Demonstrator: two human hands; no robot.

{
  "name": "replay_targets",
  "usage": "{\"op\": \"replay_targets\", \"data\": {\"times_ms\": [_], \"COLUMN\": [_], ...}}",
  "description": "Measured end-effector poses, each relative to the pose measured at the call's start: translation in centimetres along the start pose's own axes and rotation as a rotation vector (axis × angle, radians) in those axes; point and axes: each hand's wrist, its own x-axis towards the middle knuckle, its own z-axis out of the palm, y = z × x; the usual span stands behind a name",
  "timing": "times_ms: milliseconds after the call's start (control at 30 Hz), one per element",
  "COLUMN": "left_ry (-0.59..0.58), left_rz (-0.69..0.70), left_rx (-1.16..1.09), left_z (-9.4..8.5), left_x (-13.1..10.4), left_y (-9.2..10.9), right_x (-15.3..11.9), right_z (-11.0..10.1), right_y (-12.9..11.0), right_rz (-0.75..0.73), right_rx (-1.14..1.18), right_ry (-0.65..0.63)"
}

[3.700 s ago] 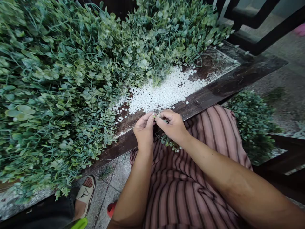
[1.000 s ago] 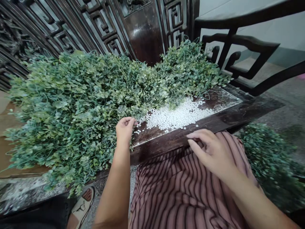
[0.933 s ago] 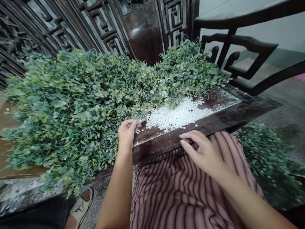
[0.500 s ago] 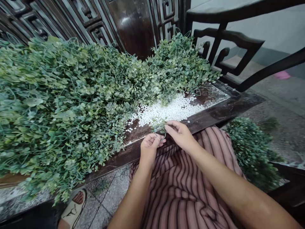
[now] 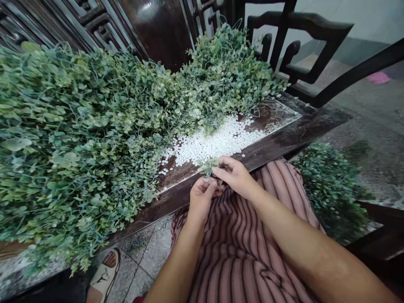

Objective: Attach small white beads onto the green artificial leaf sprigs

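Note:
Between my two hands is a small green leafy sprig (image 5: 208, 166). My left hand (image 5: 202, 192) pinches its lower end, thumb against fingers. From the right, my right hand (image 5: 234, 174) closes thumb and forefinger on the sprig near its leaves. The fingers partly cover its stem. Just beyond my hands, small white beads (image 5: 217, 141) lie heaped on the dark wooden bench seat (image 5: 274, 147). A large pile of green leafy sprigs (image 5: 104, 130) covers the seat's left and back.
Dark carved bench back (image 5: 160, 29) and armrest (image 5: 312, 71) rise behind and to the right. More greenery (image 5: 331, 189) stands low at right. Striped cloth (image 5: 240, 252) covers my lap. At lower left is another person's sandalled foot (image 5: 105, 273). Something pink (image 5: 378, 78) lies on the floor.
My hands have come closer together around the sprig, and the right fingers now cover more of it. The view has tilted down slightly. The foot at lower left appears farther right.

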Motion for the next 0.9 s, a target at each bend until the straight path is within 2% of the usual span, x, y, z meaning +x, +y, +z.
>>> {"op": "replay_targets", "data": {"times_ms": [67, 200, 333, 400, 533, 633, 733, 900], "left_ry": [-0.011, -0.039, -0.085, -0.034, 0.253, 0.363, 0.367, 0.336], "left_rz": [-0.003, -0.003, 0.062, 0.167, 0.511, 0.559, 0.535, 0.576], "left_rx": [0.016, 0.08, 0.288, 0.464, 0.902, 1.119, 1.215, 1.251], "left_z": [0.2, 0.4, -0.9, -2.4, -5.8, -7.3, -7.2, -6.1], "left_x": [0.0, -0.3, -0.3, 0.4, 3.4, 5.8, 7.3, 8.2], "left_y": [-0.2, -0.4, 0.0, 0.5, 2.1, 3.0, 3.1, 3.1], "right_x": [0.0, 0.3, 0.6, 0.7, 0.7, 0.6, 0.5, 0.6], "right_z": [0.0, -0.2, -0.7, -0.9, -0.9, -0.8, -0.6, -0.2], "right_y": [0.1, 0.4, 0.8, 1.1, 1.6, 1.6, 1.5, 1.2], "right_rz": [0.034, 0.011, 0.008, -0.005, 0.014, 0.02, 0.026, 0.022], "right_rx": [0.006, -0.026, -0.034, -0.021, -0.012, -0.073, -0.119, -0.213], "right_ry": [0.003, 0.079, 0.11, 0.115, 0.097, 0.055, 0.01, -0.017]}}
